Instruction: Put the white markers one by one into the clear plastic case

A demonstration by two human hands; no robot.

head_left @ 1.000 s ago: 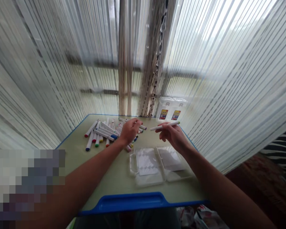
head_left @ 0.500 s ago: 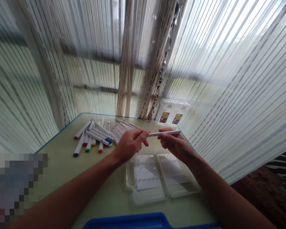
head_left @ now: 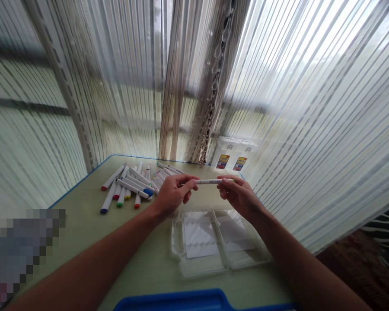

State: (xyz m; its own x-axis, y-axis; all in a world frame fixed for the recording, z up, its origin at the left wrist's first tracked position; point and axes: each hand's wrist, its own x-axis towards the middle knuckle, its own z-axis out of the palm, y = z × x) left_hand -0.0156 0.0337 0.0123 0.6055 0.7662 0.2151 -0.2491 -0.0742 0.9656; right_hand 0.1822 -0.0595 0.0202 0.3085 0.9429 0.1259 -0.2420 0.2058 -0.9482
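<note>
A white marker [head_left: 209, 182] with a green tip at its right end lies level between my two hands, above the table. My left hand [head_left: 176, 190] pinches its left end between thumb and fingers. On the other end, my right hand [head_left: 238, 191] grips it near the green tip. Below the hands sits an open clear plastic case [head_left: 205, 265] with white paper inserts [head_left: 201, 237] in both halves. To the left of my left hand, a loose pile of white markers [head_left: 129, 183] with coloured ends is spread on the table.
Two clear cases [head_left: 231, 151] with yellow and blue labels stand upright at the back right. A blue tray edge [head_left: 175, 300] lies at the front of the pale green table [head_left: 84, 242]. String curtains [head_left: 129, 86] hang behind the table.
My right hand has slid or shifted slightly along the marker toward its green end, and the marker has turned from a slight tilt to level. Both hands keep hold of it.
</note>
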